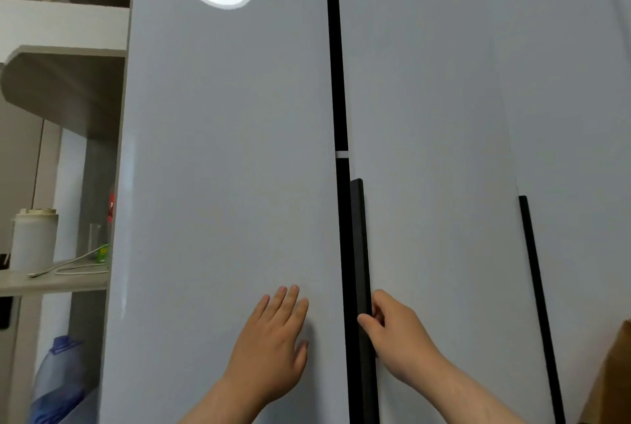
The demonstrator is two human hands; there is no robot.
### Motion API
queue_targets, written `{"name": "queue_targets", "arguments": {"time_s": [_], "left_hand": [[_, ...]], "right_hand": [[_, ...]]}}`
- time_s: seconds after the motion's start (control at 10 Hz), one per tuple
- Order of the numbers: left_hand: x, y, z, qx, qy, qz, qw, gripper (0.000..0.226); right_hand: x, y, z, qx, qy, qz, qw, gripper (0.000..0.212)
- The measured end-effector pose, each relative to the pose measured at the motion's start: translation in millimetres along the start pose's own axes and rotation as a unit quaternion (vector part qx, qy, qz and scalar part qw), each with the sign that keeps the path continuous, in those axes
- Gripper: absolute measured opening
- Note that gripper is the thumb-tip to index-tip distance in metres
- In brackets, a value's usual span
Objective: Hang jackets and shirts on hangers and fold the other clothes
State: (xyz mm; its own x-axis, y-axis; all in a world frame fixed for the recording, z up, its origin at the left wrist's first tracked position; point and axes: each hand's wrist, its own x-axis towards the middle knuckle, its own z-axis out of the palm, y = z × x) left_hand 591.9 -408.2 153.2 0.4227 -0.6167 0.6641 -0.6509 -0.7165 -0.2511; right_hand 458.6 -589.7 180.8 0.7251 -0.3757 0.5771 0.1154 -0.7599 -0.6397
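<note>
A tall grey wardrobe fills the view. My left hand point(273, 338) lies flat with fingers spread on the left door point(222, 167). My right hand point(392, 331) grips the long black vertical handle point(358, 235) on the edge of the middle door point(426, 150). A narrow dark gap runs between the two doors. No clothes or hangers are in view.
A second black handle point(536, 287) sits further right. On the left, a shelf point(51, 282) carries a white lidded jug point(32, 239), a cable and a small green item. A blue water bottle point(58, 379) stands below. A brown cardboard edge point(614, 372) shows at bottom right.
</note>
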Motion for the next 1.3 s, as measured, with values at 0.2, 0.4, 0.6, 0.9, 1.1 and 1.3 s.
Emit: {"name": "queue_targets", "arguments": {"time_s": [0.2, 0.4, 0.6, 0.9, 1.1, 1.3], "left_hand": [[0.5, -3.7, 6.6, 0.013, 0.006, -0.012, 1.000, 0.055], [-2.1, -9.6, 12.4, -0.007, -0.030, -0.005, 1.000, 0.054], [-0.2, -1.1, 5.4, -0.101, 0.016, -0.020, 0.995, 0.067], [-3.7, 4.9, 15.7, -0.134, 0.008, 0.000, 0.991, 0.072], [-11.0, 8.2, 22.0, -0.050, -0.072, 0.010, 0.996, 0.048], [-27.2, 13.3, -7.1, -0.065, -0.137, 0.009, 0.988, 0.055]], "right_hand": [[14.8, 3.0, 12.5, 0.011, -0.004, -0.009, 1.000, 0.024], [31.2, 10.2, 24.6, 0.006, -0.013, -0.005, 1.000, 0.021], [48.1, 19.7, 33.5, 0.002, -0.041, 0.004, 0.999, 0.016], [58.5, 32.2, 40.2, 0.004, -0.029, -0.016, 0.999, 0.013], [55.7, 27.3, 38.8, 0.003, -0.036, -0.014, 0.999, 0.015], [27.9, 30.3, 26.3, -0.188, -0.067, 0.004, 0.980, 0.022]]}}
